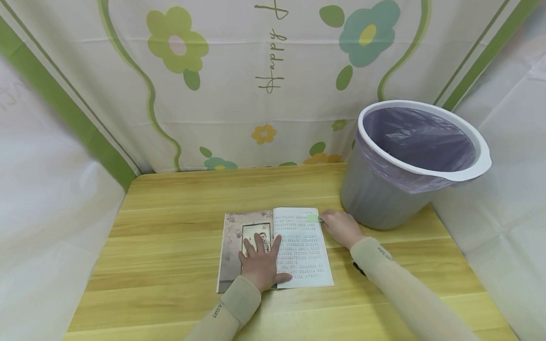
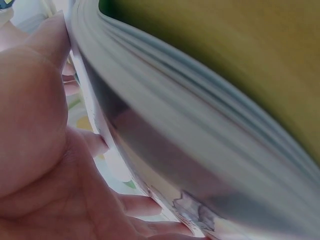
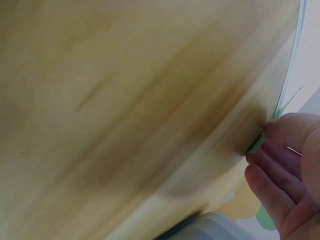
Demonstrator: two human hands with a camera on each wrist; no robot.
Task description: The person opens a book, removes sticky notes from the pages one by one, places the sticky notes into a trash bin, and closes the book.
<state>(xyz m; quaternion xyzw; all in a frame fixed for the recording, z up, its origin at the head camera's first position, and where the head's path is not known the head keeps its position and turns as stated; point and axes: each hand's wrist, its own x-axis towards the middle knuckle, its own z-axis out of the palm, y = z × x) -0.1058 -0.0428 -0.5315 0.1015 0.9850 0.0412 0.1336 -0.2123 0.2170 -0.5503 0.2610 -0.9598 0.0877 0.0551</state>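
An open book point(image 1: 304, 260) lies on the wooden table, with an illustrated left page and a printed right page. Spread across its middle, my left hand point(image 1: 260, 267) presses the pages flat with fingers apart. In the left wrist view the page edges of the book point(image 2: 200, 135) fan out beside my left palm point(image 2: 35, 125). At the upper right edge of the printed page, my right hand point(image 1: 341, 227) pinches the outer end of a pale green sticky note point(image 1: 312, 218). The right wrist view shows the sticky note point(image 3: 256, 143) between thumb and fingers.
A grey trash bin point(image 1: 384, 201) with a white rim and purple liner stands at the table's right back, close to my right hand. A flowered curtain point(image 1: 233, 106) hangs behind the wooden table point(image 1: 158, 257), with pale cloth at both sides.
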